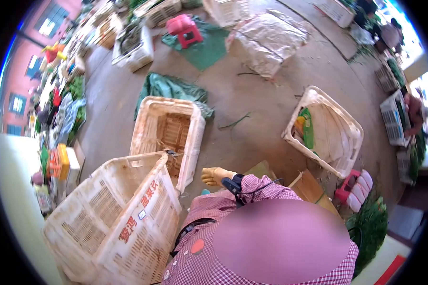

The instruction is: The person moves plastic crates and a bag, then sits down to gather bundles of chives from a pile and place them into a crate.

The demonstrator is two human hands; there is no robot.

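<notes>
The white crate [138, 240] (red characters [130, 229] mark its side) sits at lower left, overlapping the stained crate [195, 142] in view. Near both, apart from them, the right hand [216, 176] is half-open, apparently holding nothing; the left hand is out of view. Green cloth [166, 88] lies beyond.

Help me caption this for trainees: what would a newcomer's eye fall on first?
Probably the large white crate with red lettering, filling the lower left. Next might come the yellowish-gloved hand near the centre. Farther off, toward the top, a bright pink stool stands out against a green sheet on the floor.
</notes>
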